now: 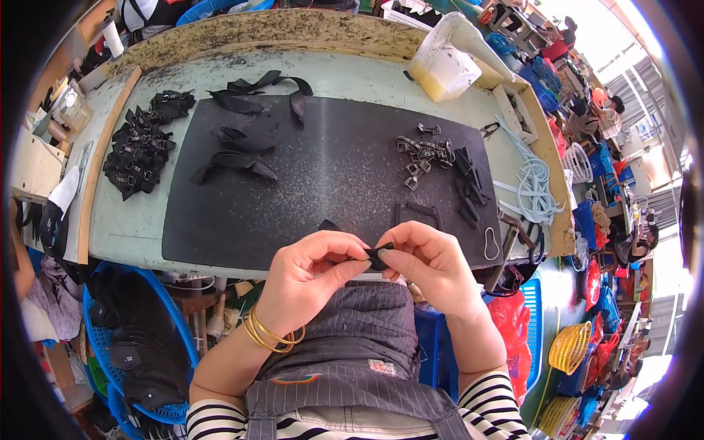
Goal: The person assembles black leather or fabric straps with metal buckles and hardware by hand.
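Observation:
Just past the table's front edge, my left hand and my right hand meet, thumbs and fingers pinching a small black strip between them. My fingers cover much of the strip. Beyond them a dark mat covers the table's middle. On the mat's right lie a small heap of metal buckles and a bundle of narrow black strips. Wider, curled black strips are spread over its far left part. Left of the mat sits a pile of black straps with buckles.
A cut-open plastic jug with yellowish contents stands at the far right. Pale blue cord lies coiled at the right edge, near pliers. Below left is a blue basket of black material. A wooden ledge borders the back.

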`<state>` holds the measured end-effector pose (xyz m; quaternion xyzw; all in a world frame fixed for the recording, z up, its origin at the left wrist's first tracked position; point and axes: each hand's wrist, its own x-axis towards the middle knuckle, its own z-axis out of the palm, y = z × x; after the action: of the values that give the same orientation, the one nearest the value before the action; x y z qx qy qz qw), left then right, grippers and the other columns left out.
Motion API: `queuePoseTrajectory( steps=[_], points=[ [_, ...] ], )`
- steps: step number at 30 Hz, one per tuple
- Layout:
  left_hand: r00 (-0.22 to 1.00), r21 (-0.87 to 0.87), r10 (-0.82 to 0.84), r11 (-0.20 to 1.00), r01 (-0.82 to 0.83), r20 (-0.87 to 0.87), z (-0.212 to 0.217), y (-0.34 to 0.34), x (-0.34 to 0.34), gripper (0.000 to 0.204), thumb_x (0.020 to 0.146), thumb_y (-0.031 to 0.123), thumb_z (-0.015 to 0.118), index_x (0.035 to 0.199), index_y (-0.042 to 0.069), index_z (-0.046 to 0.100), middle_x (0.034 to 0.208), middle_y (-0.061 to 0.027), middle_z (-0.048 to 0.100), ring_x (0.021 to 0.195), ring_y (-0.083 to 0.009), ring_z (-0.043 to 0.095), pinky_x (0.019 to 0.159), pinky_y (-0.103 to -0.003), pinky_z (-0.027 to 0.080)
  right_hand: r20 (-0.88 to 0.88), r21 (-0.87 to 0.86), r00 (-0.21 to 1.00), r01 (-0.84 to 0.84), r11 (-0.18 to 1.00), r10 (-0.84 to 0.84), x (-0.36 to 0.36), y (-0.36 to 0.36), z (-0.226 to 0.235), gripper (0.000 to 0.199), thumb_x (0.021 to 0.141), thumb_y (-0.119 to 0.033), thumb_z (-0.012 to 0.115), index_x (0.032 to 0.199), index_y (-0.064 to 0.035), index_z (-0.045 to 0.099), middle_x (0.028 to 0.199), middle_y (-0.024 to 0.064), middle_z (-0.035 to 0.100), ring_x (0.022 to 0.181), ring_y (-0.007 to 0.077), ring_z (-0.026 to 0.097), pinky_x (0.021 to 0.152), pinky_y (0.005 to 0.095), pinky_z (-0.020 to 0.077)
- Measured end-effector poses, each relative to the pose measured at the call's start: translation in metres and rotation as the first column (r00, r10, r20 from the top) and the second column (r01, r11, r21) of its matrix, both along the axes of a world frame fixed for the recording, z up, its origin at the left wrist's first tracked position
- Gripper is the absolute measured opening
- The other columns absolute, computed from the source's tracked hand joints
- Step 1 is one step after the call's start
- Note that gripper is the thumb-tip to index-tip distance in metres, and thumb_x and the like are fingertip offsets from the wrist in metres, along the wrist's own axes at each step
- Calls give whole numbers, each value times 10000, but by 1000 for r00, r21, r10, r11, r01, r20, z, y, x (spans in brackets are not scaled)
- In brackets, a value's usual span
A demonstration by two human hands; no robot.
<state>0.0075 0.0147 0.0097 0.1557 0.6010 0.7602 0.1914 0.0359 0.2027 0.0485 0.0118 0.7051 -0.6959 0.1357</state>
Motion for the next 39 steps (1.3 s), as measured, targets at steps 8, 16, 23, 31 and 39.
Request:
queuePoseTrajectory(
  steps=[8, 16, 23, 31, 39],
  points=[
    [995, -48, 97, 994, -98, -11, -2, 9, 0, 142, 800, -1, 653, 918, 25, 578, 828, -11, 568, 711, -44, 551, 607, -182, 462, -396, 320, 917, 81, 944, 56, -1, -5, -13, 122, 806, 62, 582, 920, 31, 552, 828, 101, 588, 724, 154, 589, 625, 263, 481],
    [879, -8, 260, 958, -287, -399, -16, 20, 1, 154, 759, -18, 649, 886, 54, 598, 822, -20, 595, 654, -52, 540, 487, -178, 380, -796, 440, 575, 335, 833, 190, 11, -16, -17, 243, 708, 62, 665, 935, 32, 585, 827, 139, 594, 679, 250, 594, 595, 316, 492],
    [973, -64, 115, 989, -130, -200, -14, 14, 2, 152, 770, 54, 695, 903, 57, 622, 775, 15, 635, 605, -8, 519, 480, -172, 353, -546, 377, 838, 245, 893, 1, 7, -9, -18, 155, 782, 57, 615, 930, 14, 598, 797, 112, 577, 688, 202, 593, 609, 273, 475],
    [978, -130, -54, 991, 28, -202, -8, 10, 8, 179, 766, 133, 702, 903, 43, 629, 769, 8, 642, 634, -3, 533, 478, -162, 303, -609, 329, 789, 345, 879, -82, 15, -1, -23, 45, 842, 58, 545, 860, 23, 523, 787, 101, 553, 658, 171, 537, 595, 262, 433],
    [912, -288, -180, 955, 72, -370, -31, 24, 6, 211, 763, 99, 731, 934, 24, 634, 817, -19, 640, 777, -55, 572, 693, -201, 441, -130, -81, 961, 237, 968, -246, 38, 19, -41, 108, 899, -78, 565, 957, 11, 550, 873, 24, 584, 754, 64, 546, 649, 209, 449]
  ],
)
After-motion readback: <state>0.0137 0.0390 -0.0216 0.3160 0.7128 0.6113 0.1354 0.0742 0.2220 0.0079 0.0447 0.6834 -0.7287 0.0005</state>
